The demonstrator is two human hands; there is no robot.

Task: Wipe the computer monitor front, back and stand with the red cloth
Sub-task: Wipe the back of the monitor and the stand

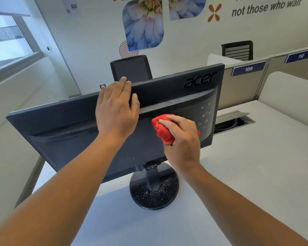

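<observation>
Back of a black plastic Acer computer monitor (69, 135), facing the viewer, standing near the left edge of a white desk (247, 174). The left hand (116, 110) lies flat on the upper back panel, fingers straight and pressed together reaching the top edge, thumb apart. Behind the monitor is a black office chair (132, 68). Below, the round black stand (153, 194) is speckled with pale dust. Right of the left hand, a bunched red cloth (163, 129) presses against the middle of the back panel, gripped by the right hand (181, 137) with curled fingers. Toward the desk's far right edge sits an open cable hatch (235, 119). Blue partition labels (248, 69) read 109 and 110.
</observation>
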